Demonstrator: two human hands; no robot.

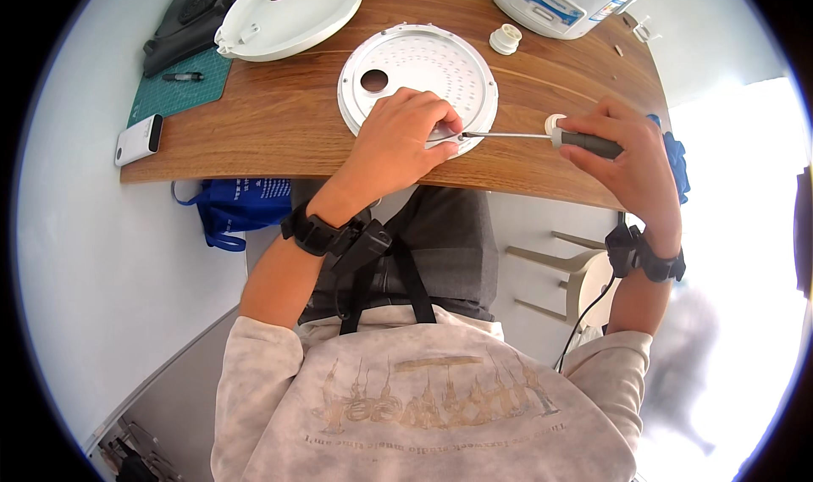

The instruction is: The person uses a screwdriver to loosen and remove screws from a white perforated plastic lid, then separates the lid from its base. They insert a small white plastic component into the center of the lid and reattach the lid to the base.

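Note:
A white round plate (461,58) with many small holes and one larger dark hole lies flat on the table near its front edge. My left hand (402,135) rests over its near part, fingers curled and thumb by the rim, steadying it. In my right hand (631,156) is a screwdriver (508,135) with a grey handle, held nearly level and pointing left. Its tip meets the plate's near right rim, between my left index finger and thumb. Whether a screw sits there is too small to tell.
On the wooden table (279,135) are a white lid (296,24), a green cutting mat (182,92) with a black pen, a white power bank (140,139), a white spool-like part (506,39) and a white appliance body (550,8). A blue bag (241,207) hangs below.

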